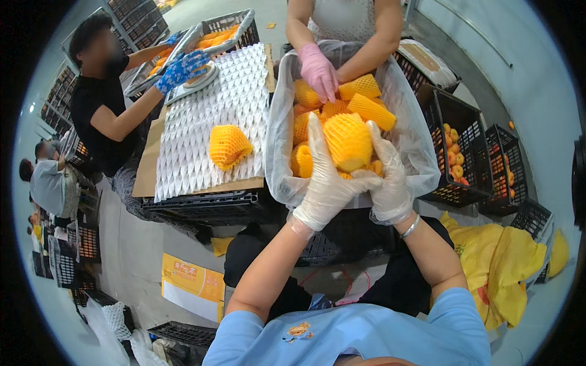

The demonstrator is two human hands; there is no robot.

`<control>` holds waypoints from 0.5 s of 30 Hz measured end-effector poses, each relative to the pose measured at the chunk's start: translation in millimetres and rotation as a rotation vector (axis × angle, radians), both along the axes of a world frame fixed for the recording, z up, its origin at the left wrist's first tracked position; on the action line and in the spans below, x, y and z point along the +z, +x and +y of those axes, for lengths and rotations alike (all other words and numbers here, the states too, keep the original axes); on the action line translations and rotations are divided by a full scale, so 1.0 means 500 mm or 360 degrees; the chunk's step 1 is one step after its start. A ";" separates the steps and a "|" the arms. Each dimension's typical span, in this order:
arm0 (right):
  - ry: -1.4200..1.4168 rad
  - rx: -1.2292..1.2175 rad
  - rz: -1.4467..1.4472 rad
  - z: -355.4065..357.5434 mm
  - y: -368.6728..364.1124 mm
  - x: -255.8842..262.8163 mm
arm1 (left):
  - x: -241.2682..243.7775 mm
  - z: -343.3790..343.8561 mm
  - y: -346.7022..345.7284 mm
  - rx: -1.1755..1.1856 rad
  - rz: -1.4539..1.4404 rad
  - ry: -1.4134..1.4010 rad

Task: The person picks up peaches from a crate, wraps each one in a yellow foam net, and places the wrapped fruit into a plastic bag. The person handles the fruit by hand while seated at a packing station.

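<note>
Between my left hand (327,183) and my right hand (389,176), both in thin whitish gloves, is a fruit in a yellow foam net sleeve (348,141). Fingers and thumbs of both hands press on its sides, above a crate with a clear plastic liner (419,151). Several more sleeved pieces lie in that crate below, one of them a yellow foam net (371,111) near my right fingertips. Another sleeved fruit (229,146) sits to the left on a white foam net sheet (187,160). What kind of fruit is inside the sleeves is hidden.
Across the crate, a co-worker's pink-gloved hand (318,72) reaches in near mine. A second co-worker in blue gloves (183,71) is by a scale (198,82) at left. Crates of fruit (458,183) stand at right, beside a yellow sack (503,261). Flattened yellow cardboard (193,286) lies on the floor.
</note>
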State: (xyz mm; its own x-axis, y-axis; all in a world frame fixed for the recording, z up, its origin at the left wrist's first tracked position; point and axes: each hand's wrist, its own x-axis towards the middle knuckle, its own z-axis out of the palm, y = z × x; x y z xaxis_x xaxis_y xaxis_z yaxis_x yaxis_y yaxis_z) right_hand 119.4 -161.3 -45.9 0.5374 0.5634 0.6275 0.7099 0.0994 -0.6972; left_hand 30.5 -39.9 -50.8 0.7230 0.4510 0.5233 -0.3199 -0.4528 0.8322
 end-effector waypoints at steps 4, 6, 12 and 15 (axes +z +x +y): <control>0.0219 -0.0033 0.0062 -0.002 0.002 -0.023 | 0.017 0.007 0.011 0.0352 0.0164 0.0360; 0.0188 -0.0106 0.0120 -0.004 -0.003 -0.023 | 0.005 0.014 0.023 0.0084 0.0039 -0.0076; 0.0699 0.0644 0.1540 -0.001 0.041 -0.016 | 0.024 0.037 -0.012 -0.0624 0.0123 -0.1267; 0.0829 0.0848 0.2254 -0.012 0.053 -0.001 | 0.037 0.025 -0.036 -0.0845 -0.0092 -0.1914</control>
State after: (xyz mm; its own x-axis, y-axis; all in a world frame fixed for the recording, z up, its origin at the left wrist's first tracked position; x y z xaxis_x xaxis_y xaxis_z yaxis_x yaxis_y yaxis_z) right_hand 146.0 -167.2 -46.7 0.6472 0.7623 -0.0081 -0.6418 0.5391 -0.5454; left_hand 12.6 -27.5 -32.4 0.9455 0.3238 0.0328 -0.2770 0.7476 0.6036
